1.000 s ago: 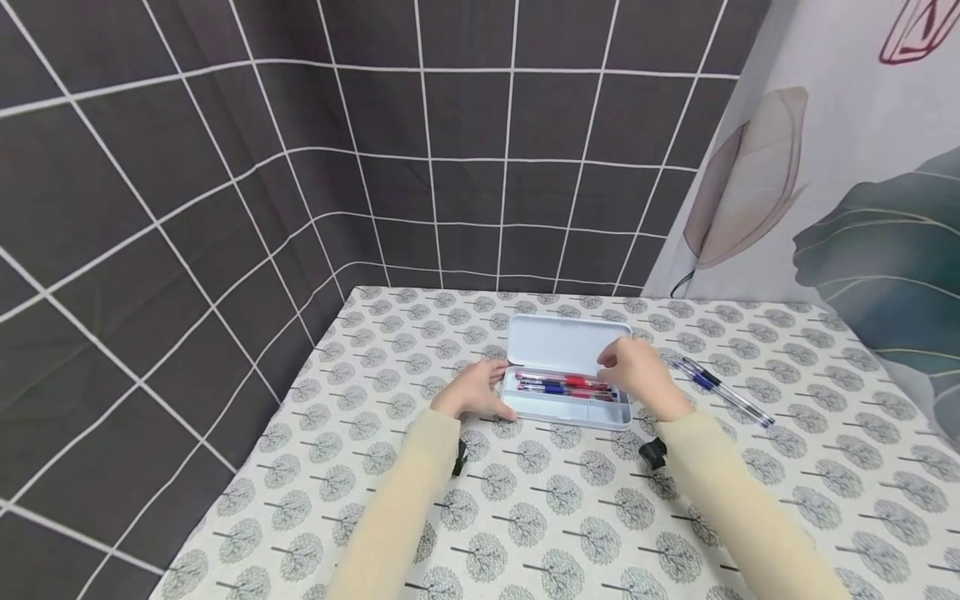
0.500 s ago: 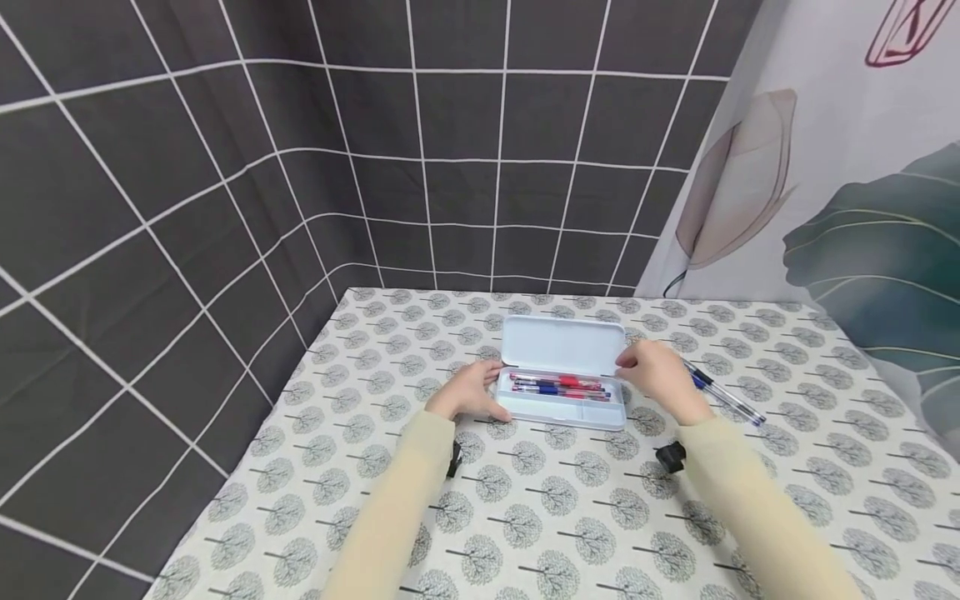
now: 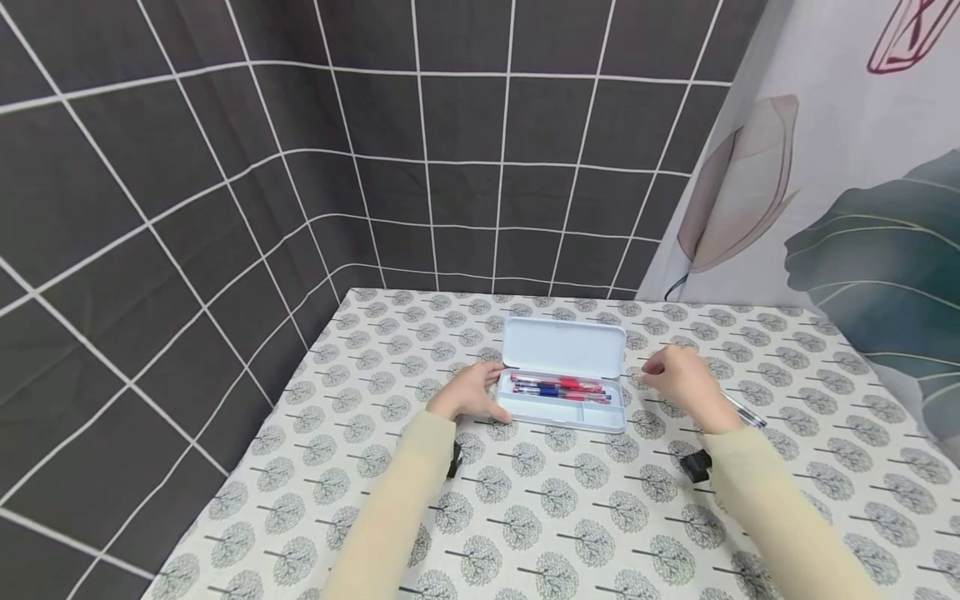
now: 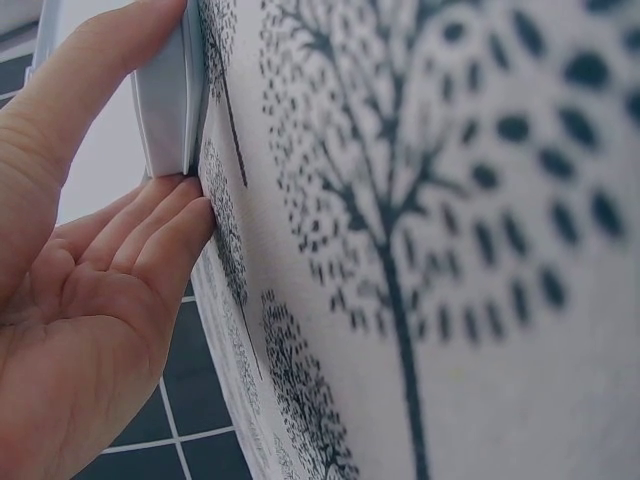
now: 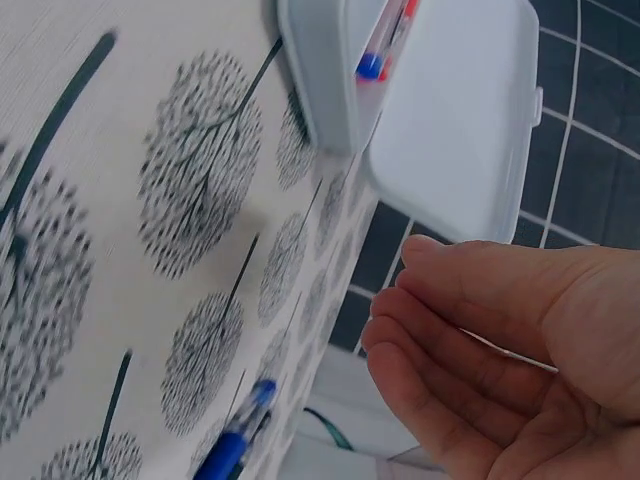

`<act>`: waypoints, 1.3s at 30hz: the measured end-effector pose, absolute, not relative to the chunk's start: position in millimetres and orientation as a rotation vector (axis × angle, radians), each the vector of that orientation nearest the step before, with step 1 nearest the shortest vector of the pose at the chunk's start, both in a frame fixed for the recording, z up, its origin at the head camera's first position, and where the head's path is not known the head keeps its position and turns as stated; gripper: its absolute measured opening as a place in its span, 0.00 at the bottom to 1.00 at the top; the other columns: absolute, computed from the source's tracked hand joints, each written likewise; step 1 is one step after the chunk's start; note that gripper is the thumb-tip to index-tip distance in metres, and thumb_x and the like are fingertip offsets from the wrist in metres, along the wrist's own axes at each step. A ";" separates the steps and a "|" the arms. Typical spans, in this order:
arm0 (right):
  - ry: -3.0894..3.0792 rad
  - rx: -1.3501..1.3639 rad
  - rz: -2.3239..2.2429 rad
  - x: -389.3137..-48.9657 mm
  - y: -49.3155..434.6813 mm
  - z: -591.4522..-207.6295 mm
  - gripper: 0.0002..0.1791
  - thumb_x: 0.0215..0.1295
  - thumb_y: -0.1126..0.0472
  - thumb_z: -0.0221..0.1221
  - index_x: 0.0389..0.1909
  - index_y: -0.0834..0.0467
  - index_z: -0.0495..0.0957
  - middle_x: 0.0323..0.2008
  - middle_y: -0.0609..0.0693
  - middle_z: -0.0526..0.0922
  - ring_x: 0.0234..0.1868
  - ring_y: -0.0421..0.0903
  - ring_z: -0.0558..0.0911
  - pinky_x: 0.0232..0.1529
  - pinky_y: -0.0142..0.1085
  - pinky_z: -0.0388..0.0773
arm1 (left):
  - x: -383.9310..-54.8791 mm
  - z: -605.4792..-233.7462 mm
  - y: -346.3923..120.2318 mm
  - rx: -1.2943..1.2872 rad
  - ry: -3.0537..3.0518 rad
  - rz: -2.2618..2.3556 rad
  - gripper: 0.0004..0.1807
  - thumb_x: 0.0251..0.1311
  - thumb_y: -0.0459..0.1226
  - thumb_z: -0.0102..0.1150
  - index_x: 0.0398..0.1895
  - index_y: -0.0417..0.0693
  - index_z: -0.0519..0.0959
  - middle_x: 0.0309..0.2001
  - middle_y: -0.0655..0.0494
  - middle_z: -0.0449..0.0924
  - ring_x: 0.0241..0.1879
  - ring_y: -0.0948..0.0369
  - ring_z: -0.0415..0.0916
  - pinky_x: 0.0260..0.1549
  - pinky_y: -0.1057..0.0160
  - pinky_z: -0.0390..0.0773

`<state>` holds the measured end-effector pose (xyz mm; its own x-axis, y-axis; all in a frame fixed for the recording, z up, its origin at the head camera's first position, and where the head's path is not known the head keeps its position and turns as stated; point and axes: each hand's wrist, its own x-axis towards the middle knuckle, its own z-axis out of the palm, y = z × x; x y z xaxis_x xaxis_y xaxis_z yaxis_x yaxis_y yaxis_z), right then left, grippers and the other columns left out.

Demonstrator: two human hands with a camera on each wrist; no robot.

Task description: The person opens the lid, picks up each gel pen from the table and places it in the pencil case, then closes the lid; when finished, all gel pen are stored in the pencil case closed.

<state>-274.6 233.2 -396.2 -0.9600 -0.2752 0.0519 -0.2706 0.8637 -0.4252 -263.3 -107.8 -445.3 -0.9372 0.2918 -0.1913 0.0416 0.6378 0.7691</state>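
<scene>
A pale blue pencil case point(image 3: 536, 408) lies on the table with its lid point(image 3: 564, 348) raised at the back. Several red and blue gel pens point(image 3: 558, 387) lie in its rear compartment. My left hand point(image 3: 469, 392) grips the case's left end, thumb near the front corner and fingers against the end wall, as the left wrist view also shows. To the right of the case, my right hand point(image 3: 686, 383) hovers above the cloth with loosely curled fingers point(image 5: 440, 370) and nothing between them. Gel pens point(image 3: 748, 414) on the table are partly hidden behind that hand; a blue grip point(image 5: 225, 455) shows in the right wrist view.
A white cloth printed with grey trees point(image 3: 558, 500) covers the table. Behind and to the left hangs a dark curtain with a white grid point(image 3: 465, 192). At the right is a pale curtain point(image 3: 757, 200) with leaf prints.
My right hand has moved right, away from the case and its lid, towards the loose pens, which it now partly covers. My left hand has stayed at the case's left end.
</scene>
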 end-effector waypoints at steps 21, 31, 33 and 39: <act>2.960 -0.201 -0.698 -270.9 290.8 -411.5 0.17 0.60 0.61 0.62 0.44 0.70 0.82 0.45 0.71 0.82 0.43 0.66 0.81 0.43 0.61 0.78 | -265.6 -447.6 -109.6 0.274 2.569 1.172 0.59 0.33 0.37 0.82 0.72 0.38 0.59 0.72 0.46 0.63 0.69 0.52 0.65 0.71 0.57 0.64; 3.019 -0.159 -0.628 -270.1 303.9 -413.3 0.16 0.55 0.65 0.64 0.41 0.72 0.81 0.43 0.72 0.81 0.40 0.66 0.80 0.39 0.58 0.78 | -264.8 -441.7 -108.9 0.264 2.576 1.167 0.59 0.33 0.36 0.81 0.73 0.38 0.58 0.72 0.45 0.63 0.70 0.52 0.65 0.71 0.58 0.63; 3.021 -0.160 -0.610 -269.4 306.9 -414.0 0.15 0.55 0.65 0.64 0.40 0.73 0.81 0.42 0.72 0.82 0.39 0.65 0.80 0.38 0.57 0.78 | -264.1 -442.4 -108.9 0.261 2.569 1.177 0.58 0.33 0.35 0.81 0.72 0.38 0.59 0.72 0.45 0.64 0.70 0.52 0.65 0.71 0.58 0.63; 3.037 -0.180 -0.588 -267.8 316.8 -414.0 0.12 0.55 0.67 0.63 0.37 0.73 0.82 0.41 0.73 0.82 0.37 0.66 0.81 0.36 0.58 0.80 | -264.9 -444.3 -109.4 0.271 2.570 1.182 0.58 0.32 0.36 0.81 0.72 0.38 0.59 0.71 0.45 0.64 0.69 0.52 0.65 0.71 0.58 0.63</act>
<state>-267.8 316.8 -414.0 -0.9923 -0.1218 -0.0204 -0.1054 0.9212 -0.3745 -264.9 -109.4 -444.3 -0.9375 0.2917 -0.1898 0.0457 0.6440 0.7636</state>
